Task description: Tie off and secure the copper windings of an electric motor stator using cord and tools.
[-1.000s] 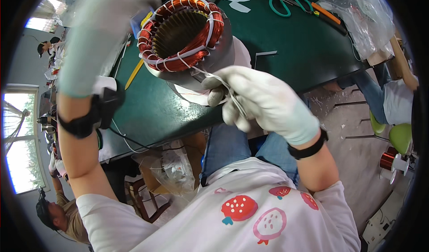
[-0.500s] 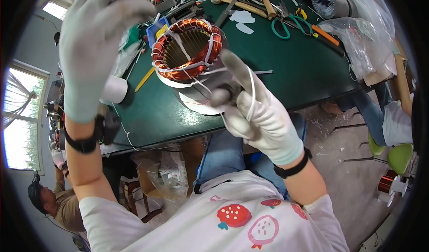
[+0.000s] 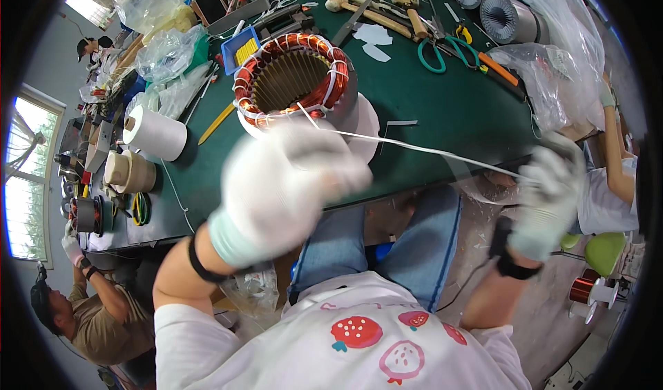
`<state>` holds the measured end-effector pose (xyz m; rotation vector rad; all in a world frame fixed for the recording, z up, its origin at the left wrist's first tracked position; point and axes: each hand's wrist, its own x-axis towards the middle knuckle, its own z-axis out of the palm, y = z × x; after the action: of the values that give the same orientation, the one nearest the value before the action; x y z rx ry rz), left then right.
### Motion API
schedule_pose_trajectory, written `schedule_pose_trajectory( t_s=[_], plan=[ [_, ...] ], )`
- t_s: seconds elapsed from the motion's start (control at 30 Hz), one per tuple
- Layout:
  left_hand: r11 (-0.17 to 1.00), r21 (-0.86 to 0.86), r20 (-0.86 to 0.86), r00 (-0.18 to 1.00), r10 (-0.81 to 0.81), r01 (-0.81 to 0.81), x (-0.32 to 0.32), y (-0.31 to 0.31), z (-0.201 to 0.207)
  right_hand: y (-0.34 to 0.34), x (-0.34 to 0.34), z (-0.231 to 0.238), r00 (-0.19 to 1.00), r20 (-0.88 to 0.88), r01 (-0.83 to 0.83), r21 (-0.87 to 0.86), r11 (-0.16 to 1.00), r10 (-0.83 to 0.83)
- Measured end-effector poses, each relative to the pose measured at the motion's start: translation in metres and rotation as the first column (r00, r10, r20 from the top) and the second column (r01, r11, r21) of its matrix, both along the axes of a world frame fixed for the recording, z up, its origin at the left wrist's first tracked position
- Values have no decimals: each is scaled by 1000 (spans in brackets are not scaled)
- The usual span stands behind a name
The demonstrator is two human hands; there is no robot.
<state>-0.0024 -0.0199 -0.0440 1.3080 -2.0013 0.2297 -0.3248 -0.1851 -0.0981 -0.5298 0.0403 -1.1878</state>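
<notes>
A motor stator [image 3: 338, 79] with copper windings laced in white cord stands upright on the green table, its slotted bore facing up. My left hand [image 3: 293, 179], in a white glove, is just in front of its near rim. Motion smears those fingers, and I cannot tell whether they touch the cord. Far out to the right, my gloved right hand [image 3: 552, 189] is closed on the white cord [image 3: 435, 149]. The cord runs nearly straight from the near side of the windings, past my left hand, to the right hand.
To the left stand a white thread spool [image 3: 157, 136], a yellow stick [image 3: 217, 124] and a blue box [image 3: 240, 49]. Mallets [image 3: 373, 10], teal-handled scissors [image 3: 434, 55] and metal cores [image 3: 507, 20] lie farther back. Other people [image 3: 103, 307] work on both sides.
My left hand has come down from the upper left to the stator's near rim. My right hand has moved away to the right, drawing the cord out long.
</notes>
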Motion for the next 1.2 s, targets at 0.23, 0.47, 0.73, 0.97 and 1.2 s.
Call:
schedule_pose_trajectory(
  t_s=[0.23,0.47,0.73,0.97,1.2],
  plan=[
    [995,-45,298,952,-70,88,6,22,-41,76,172,1,636,-599,-540,104,835,486],
    [950,107,223,938,264,-292,54,-22,-21,65,209,16,830,-105,-557,-109,823,548],
    [973,161,146,979,146,-169,53,-17,-13,95,189,-40,861,-191,-496,-104,862,472],
    [944,287,56,986,154,-164,60,-25,-8,92,188,-32,813,62,-581,14,814,580],
    [921,367,27,991,133,-134,56,-32,-2,112,206,-52,960,-276,-167,-391,905,57]
  ],
)
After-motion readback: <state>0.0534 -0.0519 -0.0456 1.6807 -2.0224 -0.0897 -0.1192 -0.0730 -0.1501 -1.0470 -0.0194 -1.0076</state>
